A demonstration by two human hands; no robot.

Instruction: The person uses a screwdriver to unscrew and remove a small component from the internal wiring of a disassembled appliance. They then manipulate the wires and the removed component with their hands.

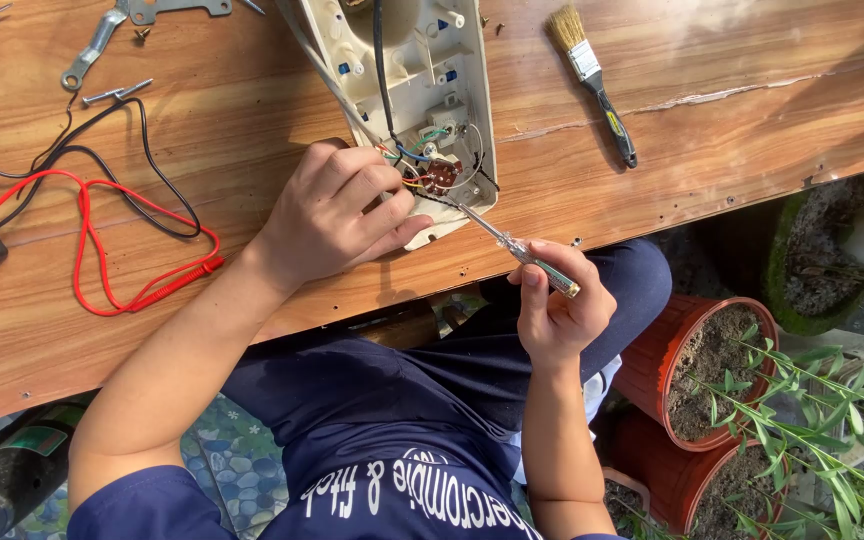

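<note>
Both hands busy: left hand pinches wires on housing; right hand clamped on screwdriver. Keep tip square, wires clear.

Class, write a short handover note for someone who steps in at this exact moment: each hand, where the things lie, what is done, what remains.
Left hand: fingers pinch the coloured wires at the switch inside the opened white housing, which lies on the wooden table.
Right hand: grips a clear-handled screwdriver, tip at the housing's lower edge beside the switch.
Lying apart: paintbrush to the right, red and black test leads to the left, loose screws.
Done: housing open, wiring exposed.
Left: wires at the switch are in hand; housing not yet closed.
</note>
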